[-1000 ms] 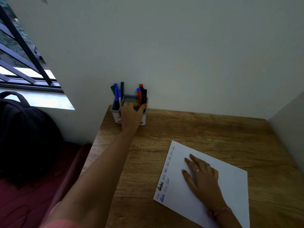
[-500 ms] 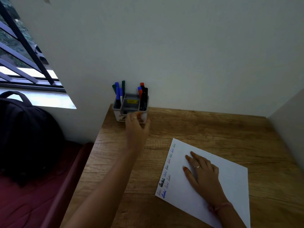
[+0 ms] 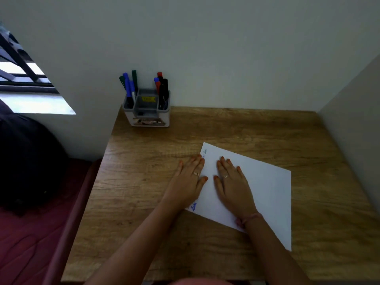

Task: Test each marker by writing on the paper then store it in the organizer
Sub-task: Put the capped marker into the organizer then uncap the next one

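A white sheet of paper (image 3: 265,188) lies tilted on the wooden desk, with small handwriting along its left edge. My right hand (image 3: 232,182) rests flat on the paper, fingers straight. My left hand (image 3: 189,179) lies flat beside it, across the paper's left edge and the desk, covering part of the writing. Neither hand holds anything. A grey and white organizer (image 3: 147,111) stands at the desk's back left corner against the wall. Blue and green markers (image 3: 129,87) stand in its left slot, red, blue and black markers (image 3: 161,89) in its right slot.
The wooden desk (image 3: 226,128) is boxed in by a wall behind and a side wall (image 3: 353,112) on the right. A dark bag (image 3: 26,161) sits on a red seat (image 3: 30,243) to the left. A barred window (image 3: 22,77) is at far left.
My left hand has let go at the organizer and come back across the desk, and now lies flat at the paper's left edge. My right hand stayed on the paper.
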{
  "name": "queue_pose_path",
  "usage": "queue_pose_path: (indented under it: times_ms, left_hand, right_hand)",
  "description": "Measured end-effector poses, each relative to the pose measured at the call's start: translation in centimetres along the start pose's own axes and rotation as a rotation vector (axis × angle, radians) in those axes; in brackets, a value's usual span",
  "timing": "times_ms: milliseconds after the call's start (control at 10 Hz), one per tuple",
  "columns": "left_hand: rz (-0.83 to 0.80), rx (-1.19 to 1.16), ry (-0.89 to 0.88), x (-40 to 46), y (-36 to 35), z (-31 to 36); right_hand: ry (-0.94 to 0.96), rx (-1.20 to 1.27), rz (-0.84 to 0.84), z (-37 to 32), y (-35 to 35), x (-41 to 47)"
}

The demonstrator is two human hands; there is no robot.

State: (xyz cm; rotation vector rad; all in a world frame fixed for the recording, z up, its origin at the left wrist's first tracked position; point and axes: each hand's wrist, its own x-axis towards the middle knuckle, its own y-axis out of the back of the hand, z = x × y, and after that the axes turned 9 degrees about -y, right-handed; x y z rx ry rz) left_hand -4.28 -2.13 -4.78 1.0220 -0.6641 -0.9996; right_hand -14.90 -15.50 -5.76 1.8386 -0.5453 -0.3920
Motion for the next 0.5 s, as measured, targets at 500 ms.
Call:
queue_pose_path:
  times_ms: [500]
  left_hand:
    - [0.204,-0.188,0.078,0.5,1.6,-1.0]
  right_hand:
    - [-0.011,0.126,0.02,-0.2,0.9,0.6]
